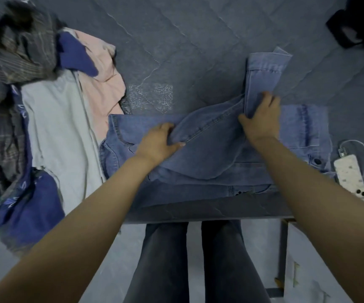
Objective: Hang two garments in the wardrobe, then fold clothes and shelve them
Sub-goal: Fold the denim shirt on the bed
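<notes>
Folding stage, item in hand: denim jacket spread on the grey bed, left hand and right hand each pinching its sleeve mid-fold; unfolded pile waits alongside (wardrobe and shelf unseen, hanging unverifiable).

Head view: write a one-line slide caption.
Both hands, left hand and right hand, fold a sleeve across a denim jacket on the bed, unfolded clothes pile alongside.
</notes>
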